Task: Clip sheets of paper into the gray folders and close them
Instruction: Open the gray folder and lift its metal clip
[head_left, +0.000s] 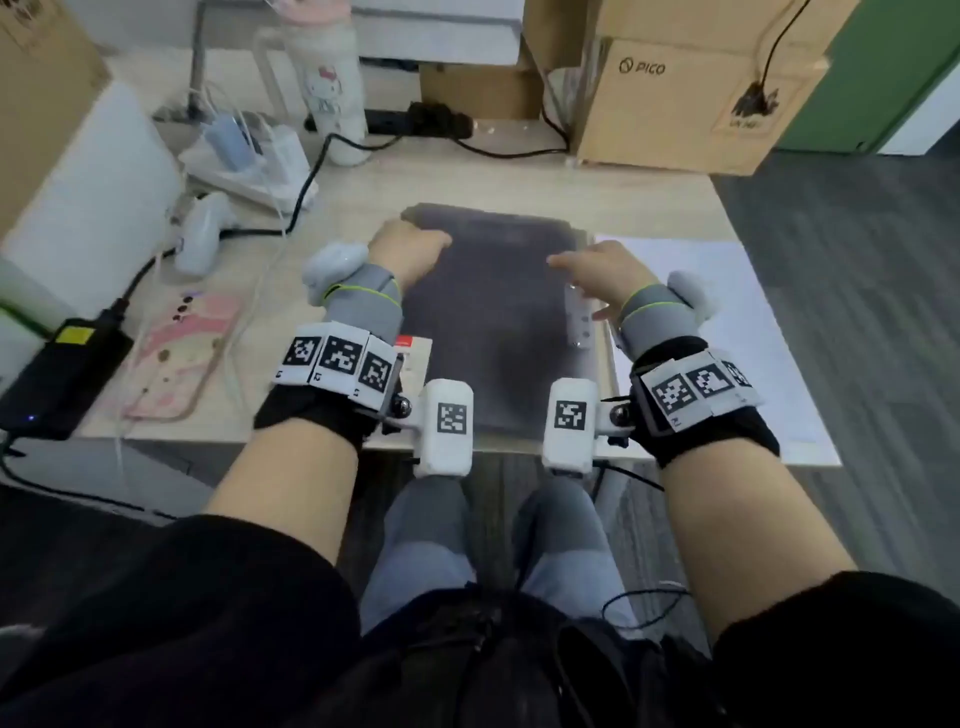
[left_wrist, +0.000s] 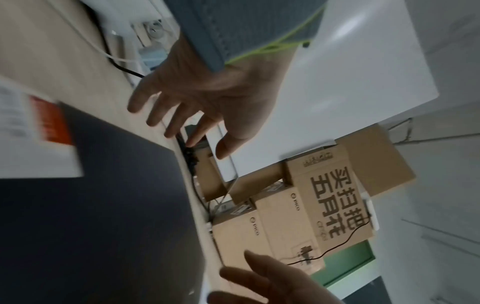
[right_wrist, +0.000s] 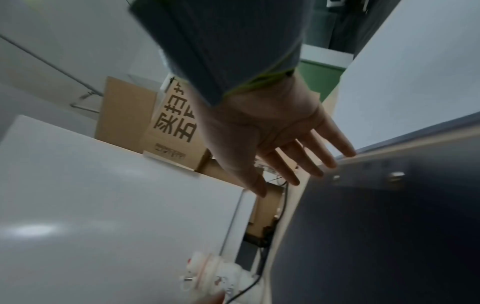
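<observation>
Both forearms reach forward side by side — left hand (head_left: 408, 249) at 11 o'clock, right hand (head_left: 597, 280) at 1 o'clock, fingers (right_wrist: 337, 144) straight and loosely spread.

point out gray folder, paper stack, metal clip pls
gray folder (head_left: 488, 291): head view, middle of its dark cover.
paper stack (head_left: 727, 312): head view, bare white sheet right of the folder.
metal clip (head_left: 578, 317): head view, silver bar at the folder's right edge.

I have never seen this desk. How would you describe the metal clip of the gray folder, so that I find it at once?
Start from the light wooden desk and find the flat dark gray folder at its middle, between the two hands. On the folder's right edge, just beside the right hand, sits a small silver metal clip. It is the only shiny, pale part on the dark cover.
</observation>
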